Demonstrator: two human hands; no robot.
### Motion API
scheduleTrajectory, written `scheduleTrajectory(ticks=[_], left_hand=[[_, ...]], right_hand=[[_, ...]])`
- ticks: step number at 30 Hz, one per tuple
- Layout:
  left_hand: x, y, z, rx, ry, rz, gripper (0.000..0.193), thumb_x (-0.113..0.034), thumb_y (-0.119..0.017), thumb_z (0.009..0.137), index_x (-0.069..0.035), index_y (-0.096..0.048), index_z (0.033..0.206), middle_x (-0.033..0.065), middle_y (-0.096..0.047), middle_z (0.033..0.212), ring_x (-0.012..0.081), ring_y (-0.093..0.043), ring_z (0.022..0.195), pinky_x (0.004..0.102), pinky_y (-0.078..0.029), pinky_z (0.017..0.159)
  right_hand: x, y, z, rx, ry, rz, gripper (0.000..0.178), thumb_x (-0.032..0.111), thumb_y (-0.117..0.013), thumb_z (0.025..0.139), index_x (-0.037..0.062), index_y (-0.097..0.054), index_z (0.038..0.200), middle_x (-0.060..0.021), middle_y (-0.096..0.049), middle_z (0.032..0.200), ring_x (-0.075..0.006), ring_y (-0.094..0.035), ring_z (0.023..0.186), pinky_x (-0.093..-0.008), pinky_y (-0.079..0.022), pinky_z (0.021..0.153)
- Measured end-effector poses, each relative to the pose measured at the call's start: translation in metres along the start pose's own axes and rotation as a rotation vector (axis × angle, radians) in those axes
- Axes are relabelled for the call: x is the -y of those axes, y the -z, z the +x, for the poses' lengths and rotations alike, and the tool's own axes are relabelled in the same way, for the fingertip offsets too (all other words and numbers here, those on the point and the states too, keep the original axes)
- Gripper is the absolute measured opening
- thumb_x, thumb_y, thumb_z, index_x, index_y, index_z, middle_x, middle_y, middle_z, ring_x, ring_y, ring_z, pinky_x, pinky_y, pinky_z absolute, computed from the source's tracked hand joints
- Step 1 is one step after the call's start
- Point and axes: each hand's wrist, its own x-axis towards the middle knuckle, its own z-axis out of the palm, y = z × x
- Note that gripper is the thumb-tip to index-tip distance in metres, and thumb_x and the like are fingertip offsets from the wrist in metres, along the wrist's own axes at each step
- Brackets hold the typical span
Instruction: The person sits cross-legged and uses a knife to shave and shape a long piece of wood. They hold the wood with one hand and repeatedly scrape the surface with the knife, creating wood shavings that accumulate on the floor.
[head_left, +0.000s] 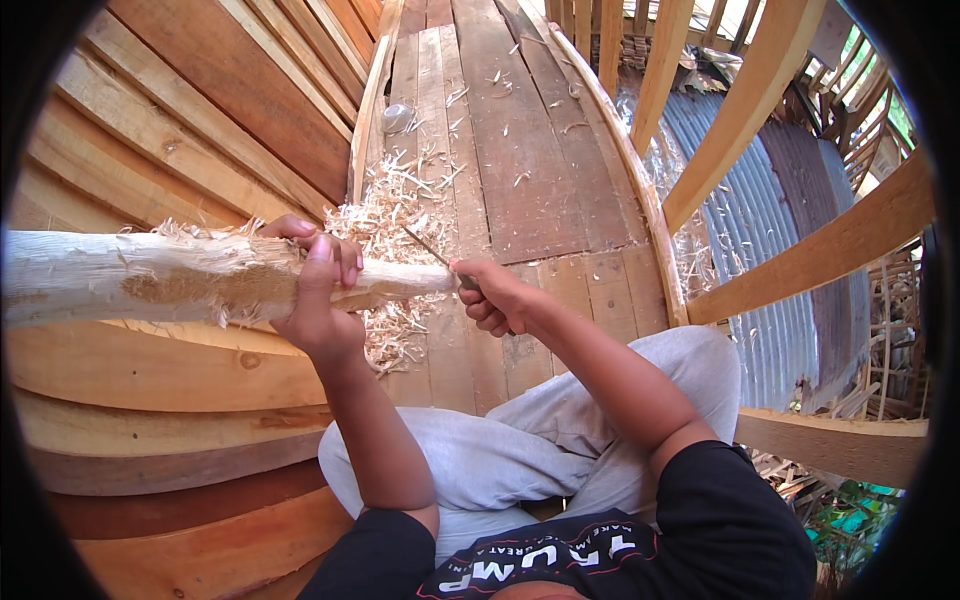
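A thick, pale, peeled wooden pole [220, 275] comes in from the left edge and narrows to a tip in front of me. Rough brown patches and frayed fibres show along its surface. My left hand [322, 285] is wrapped round the pole near the narrower part, thumb on top. At the tip, my right hand [492, 297] is closed round the handle of a knife [428, 246]. The thin blade points up and to the left, beside the pole's tip; whether it touches the wood I cannot tell. Most of the handle is hidden by my fingers.
Curled wood shavings [400, 215] lie heaped on the plank floor [520, 170] beyond and under the pole. A small clear container [397, 118] stands farther off. Plank walls [190, 130] rise on the left. Slanted posts [745, 110] and corrugated metal sheets [770, 250] are at right.
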Motion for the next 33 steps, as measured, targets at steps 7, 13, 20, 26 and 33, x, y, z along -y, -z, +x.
scheduleTrajectory(ticks=[7, 13, 20, 26, 33], left_hand=[[0.0, 0.005, 0.004, -0.002, 0.021, 0.02, 0.022, -0.003, -0.055, 0.083, -0.003, -0.049, 0.104, 0.0025, -0.042, 0.068, 0.0119, -0.042, 0.056, 0.029, -0.04, 0.06], [0.0, 0.005, 0.004, -0.008, 0.019, 0.006, 0.022, 0.0, -0.055, 0.082, -0.002, -0.049, 0.104, 0.0037, -0.044, 0.072, 0.012, -0.043, 0.056, 0.0299, -0.041, 0.06], [-0.002, 0.001, 0.001, 0.009, 0.015, -0.02, 0.023, 0.004, -0.056, 0.082, 0.0, -0.049, 0.104, 0.0053, -0.047, 0.076, 0.0123, -0.044, 0.056, 0.0301, -0.042, 0.059], [0.0, 0.007, 0.006, 0.02, 0.026, 0.017, 0.023, -0.005, -0.055, 0.082, -0.003, -0.049, 0.104, 0.0018, -0.04, 0.064, 0.0121, -0.042, 0.057, 0.0297, -0.039, 0.061], [-0.001, 0.008, 0.007, -0.033, 0.011, 0.057, 0.021, -0.004, -0.055, 0.083, -0.003, -0.05, 0.104, 0.0021, -0.04, 0.065, 0.0123, -0.041, 0.056, 0.0293, -0.04, 0.06]], right_hand=[[-0.012, 0.006, 0.015, -0.204, 0.122, -0.057, 0.06, 0.065, -0.043, 0.093, 0.0184, -0.031, 0.057, 0.0069, -0.025, 0.05, -0.0074, -0.019, 0.039, -0.0283, -0.014, 0.037], [-0.021, -0.006, 0.019, -0.477, 0.46, -0.595, 0.066, 0.063, -0.041, 0.096, 0.01, -0.048, 0.058, 0.0008, -0.039, 0.049, -0.0114, -0.039, 0.041, -0.0341, -0.024, 0.036], [-0.005, 0.003, 0.011, -0.148, 0.052, -0.168, 0.062, 0.064, -0.04, 0.095, 0.017, -0.033, 0.056, 0.005, -0.027, 0.048, -0.0092, -0.023, 0.037, -0.032, -0.018, 0.036], [-0.006, 0.015, 0.012, -0.076, -0.012, -0.055, 0.061, 0.067, -0.039, 0.094, 0.02, -0.027, 0.057, 0.0078, -0.023, 0.05, -0.0066, -0.016, 0.039, -0.0268, -0.015, 0.036], [-0.03, -0.012, 0.02, -0.495, 0.403, -0.476, 0.061, 0.067, -0.039, 0.094, 0.02, -0.026, 0.057, 0.0078, -0.022, 0.051, -0.0077, -0.018, 0.04, -0.0278, -0.016, 0.037]])
